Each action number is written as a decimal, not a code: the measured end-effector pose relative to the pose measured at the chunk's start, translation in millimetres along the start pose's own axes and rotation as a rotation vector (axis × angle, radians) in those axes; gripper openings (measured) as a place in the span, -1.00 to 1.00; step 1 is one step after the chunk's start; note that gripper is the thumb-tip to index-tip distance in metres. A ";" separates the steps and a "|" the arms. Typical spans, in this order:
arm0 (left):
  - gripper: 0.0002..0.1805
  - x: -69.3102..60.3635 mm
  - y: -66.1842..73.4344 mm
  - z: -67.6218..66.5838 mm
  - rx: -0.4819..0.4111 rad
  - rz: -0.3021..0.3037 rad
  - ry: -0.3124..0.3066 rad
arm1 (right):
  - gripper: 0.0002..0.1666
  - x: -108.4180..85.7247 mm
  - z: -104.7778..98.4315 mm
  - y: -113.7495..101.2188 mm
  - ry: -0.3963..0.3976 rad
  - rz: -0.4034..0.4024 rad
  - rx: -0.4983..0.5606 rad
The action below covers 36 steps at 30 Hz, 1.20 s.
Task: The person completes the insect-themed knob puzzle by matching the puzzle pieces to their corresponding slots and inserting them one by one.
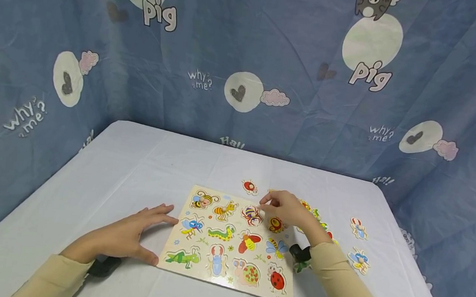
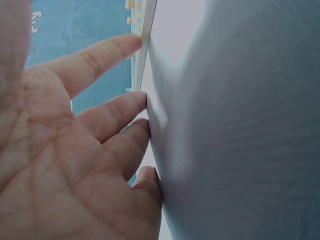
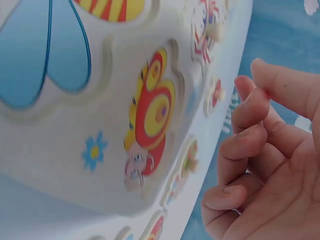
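Note:
A wooden insect puzzle board (image 1: 230,249) lies on the table with several rows of bug pictures. My left hand (image 1: 128,233) rests at its left side, fingers spread, thumb and fingertips touching the edge. Over the board's far right part is my right hand (image 1: 288,208), its fingers loosely bent and nothing visible between them. Close to those fingertips, the knobbed spider piece (image 1: 251,215) sits at its place in the board. In the right wrist view, a gap separates the fingers from the spider piece (image 3: 204,35). The butterfly recess (image 3: 152,117) shows only its printed picture.
A loose red bug piece (image 1: 249,187) lies beyond the board. To the right are a beetle piece (image 1: 359,228), a mosquito piece (image 1: 358,260) and several others partly hidden by my right arm. A patterned blue curtain (image 1: 249,35) surrounds the white table (image 1: 146,159).

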<state>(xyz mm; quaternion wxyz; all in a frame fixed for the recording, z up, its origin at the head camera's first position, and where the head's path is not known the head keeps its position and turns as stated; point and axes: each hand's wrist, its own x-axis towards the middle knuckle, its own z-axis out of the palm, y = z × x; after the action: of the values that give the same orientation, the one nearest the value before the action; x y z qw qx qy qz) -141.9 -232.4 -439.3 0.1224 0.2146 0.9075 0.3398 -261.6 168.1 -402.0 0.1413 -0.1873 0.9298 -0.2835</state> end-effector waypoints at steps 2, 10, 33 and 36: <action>-0.01 -0.3 0.0 0.1 -0.002 0.002 -0.001 | -0.80 -0.2 -3.8 2.6 0.012 0.005 0.007; -0.01 -1.5 -1.7 1.6 -0.002 0.011 -0.001 | -0.73 -1.0 -21.8 17.4 0.086 0.044 0.031; 0.00 -0.9 -1.1 1.3 0.011 0.012 0.004 | -0.64 -4.0 -52.7 75.2 0.114 0.246 0.032; 0.00 -0.8 -1.0 1.2 0.012 0.013 0.006 | -0.64 -4.6 -52.9 81.1 0.101 0.265 0.026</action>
<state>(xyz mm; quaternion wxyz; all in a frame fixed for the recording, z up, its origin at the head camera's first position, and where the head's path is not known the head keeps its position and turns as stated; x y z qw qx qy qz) -141.0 -232.8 -440.8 0.1163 0.2203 0.9084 0.3358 -298.8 257.5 -406.1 0.1327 -0.0464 0.9487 -0.2834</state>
